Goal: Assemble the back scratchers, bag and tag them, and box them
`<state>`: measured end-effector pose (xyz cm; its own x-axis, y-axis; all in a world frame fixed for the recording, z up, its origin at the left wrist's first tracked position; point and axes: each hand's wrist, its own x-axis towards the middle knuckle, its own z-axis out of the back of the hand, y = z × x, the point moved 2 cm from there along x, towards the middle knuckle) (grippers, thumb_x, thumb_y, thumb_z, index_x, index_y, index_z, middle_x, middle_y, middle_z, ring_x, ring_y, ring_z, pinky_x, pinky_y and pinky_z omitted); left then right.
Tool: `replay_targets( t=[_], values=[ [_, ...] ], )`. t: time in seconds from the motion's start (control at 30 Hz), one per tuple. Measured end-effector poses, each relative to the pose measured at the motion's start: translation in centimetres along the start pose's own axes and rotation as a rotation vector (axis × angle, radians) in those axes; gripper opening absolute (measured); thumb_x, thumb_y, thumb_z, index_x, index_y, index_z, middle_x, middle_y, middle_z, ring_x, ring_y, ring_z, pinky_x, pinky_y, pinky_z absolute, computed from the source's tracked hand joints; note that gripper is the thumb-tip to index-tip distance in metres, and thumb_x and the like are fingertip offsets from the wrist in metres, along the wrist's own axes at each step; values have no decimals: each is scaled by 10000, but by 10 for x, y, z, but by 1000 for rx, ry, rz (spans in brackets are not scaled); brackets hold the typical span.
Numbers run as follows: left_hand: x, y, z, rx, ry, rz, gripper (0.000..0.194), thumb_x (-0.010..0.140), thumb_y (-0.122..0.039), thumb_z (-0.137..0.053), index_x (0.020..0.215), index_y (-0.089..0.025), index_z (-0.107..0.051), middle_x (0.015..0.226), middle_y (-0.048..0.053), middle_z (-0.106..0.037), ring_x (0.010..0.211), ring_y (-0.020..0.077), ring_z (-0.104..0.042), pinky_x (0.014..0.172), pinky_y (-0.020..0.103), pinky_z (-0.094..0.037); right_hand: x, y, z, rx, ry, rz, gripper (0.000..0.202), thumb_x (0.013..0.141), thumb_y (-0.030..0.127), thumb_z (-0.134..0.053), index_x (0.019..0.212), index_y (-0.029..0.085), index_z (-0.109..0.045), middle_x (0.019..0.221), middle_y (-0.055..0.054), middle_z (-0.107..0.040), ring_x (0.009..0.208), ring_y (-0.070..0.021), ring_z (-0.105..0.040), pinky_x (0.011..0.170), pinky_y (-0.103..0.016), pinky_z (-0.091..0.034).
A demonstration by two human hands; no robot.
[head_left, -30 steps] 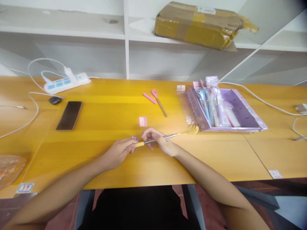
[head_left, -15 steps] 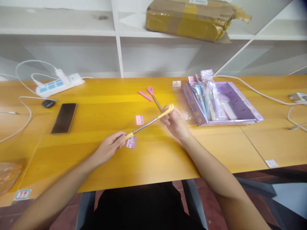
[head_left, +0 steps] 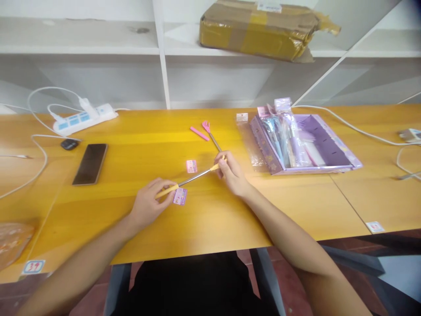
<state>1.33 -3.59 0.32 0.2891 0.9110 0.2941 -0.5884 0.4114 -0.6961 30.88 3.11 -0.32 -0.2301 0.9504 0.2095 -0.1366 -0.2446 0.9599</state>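
Between my hands is a yellow back scratcher (head_left: 194,177) with a metal rod. My left hand (head_left: 153,199) is closed on its yellow handle, and my right hand (head_left: 232,173) grips its yellow head end, partly hiding it. Just under the handle lies a small purple card (head_left: 180,196), with a pink card (head_left: 191,166) a little beyond. Behind my right hand a pink back scratcher (head_left: 211,134) rests on the table, its lower end hidden by the hand. Beside it lies a loose pink tube (head_left: 199,133).
A purple box (head_left: 338,164) with wrapped items stands at the right, near a clear plastic wrapper (head_left: 251,145). At the left are a phone (head_left: 90,164) and a power strip (head_left: 85,119) with cables. A taped cardboard box (head_left: 256,30) sits on the shelf.
My right hand has come lower and slightly left, its fingers now covering the yellow head. My left hand has turned, showing more of the handle along its fingers.
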Motion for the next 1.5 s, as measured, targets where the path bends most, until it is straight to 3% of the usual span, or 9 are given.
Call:
replay_targets(
  t=[0.2,0.47,0.7,0.87,1.03,1.1,1.17,1.3,1.5],
  values=[
    [0,-1,1,23,-69,-109,145,1007,-266,-674,1136,-234,-734,993,39,-759,887,163,-713,805,309,-566,-4,0,-6,-102,71,-26,341,1117,596,-412,1066,268,-488,625,64,-463,538,-167,-430,553,-312,-336],
    [-3,2,-2,75,-62,-125,116,999,-270,-672,1092,-231,-731,977,42,-773,883,169,-723,788,308,-578,-8,-6,-19,-389,122,11,328,1127,534,-378,1050,240,-503,865,-35,-648,760,-212,-608,741,-341,-436],
    [-6,-6,-8,89,-33,-118,95,998,-275,-659,1021,-231,-739,940,39,-786,863,175,-738,782,306,-584,-21,-4,-42,-510,228,-31,316,1126,499,-369,1047,235,-522,810,-42,-679,700,-226,-624,682,-324,-413],
    [-6,-7,-8,26,-47,-102,77,994,-288,-690,1007,-229,-737,958,22,-793,867,162,-739,801,287,-567,-26,9,-48,-485,199,-31,329,1130,502,-376,1016,235,-532,772,-33,-658,665,-215,-613,650,-316,-414],
    [5,0,1,-94,121,95,241,989,-471,-713,998,-234,-756,914,-11,-776,809,157,-697,754,274,-502,-24,43,-36,-558,240,76,409,1100,481,-504,1411,219,-464,840,-39,-670,637,-214,-603,607,-318,-422],
    [10,2,6,-86,209,142,338,1012,-540,-654,944,-222,-744,838,-19,-739,753,156,-660,688,268,-455,-23,55,-32,-675,231,164,561,1071,448,-573,1541,220,-366,985,-93,-687,667,-220,-608,583,-320,-419],
    [13,2,10,-33,317,145,433,1043,-583,-575,860,-210,-698,751,-25,-681,682,152,-617,625,266,-402,-24,61,-30,-839,236,263,502,1070,337,-553,1539,242,-400,1179,-144,-658,718,-216,-618,566,-313,-411],
    [8,-9,12,169,449,45,440,1106,-549,-446,907,-216,-653,814,3,-705,696,175,-650,621,273,-400,-35,68,-31,-1154,331,402,344,1029,81,-456,1315,208,-598,1211,-124,-640,674,-165,-573,546,-302,-367],
    [-8,-47,13,488,368,-216,288,1143,-365,-404,1216,-225,-644,1047,60,-766,904,212,-731,749,298,-504,-62,88,-33,-1263,310,497,204,1047,103,-530,1215,163,-628,1008,-80,-659,733,-184,-602,586,-318,-390]
  ],
)
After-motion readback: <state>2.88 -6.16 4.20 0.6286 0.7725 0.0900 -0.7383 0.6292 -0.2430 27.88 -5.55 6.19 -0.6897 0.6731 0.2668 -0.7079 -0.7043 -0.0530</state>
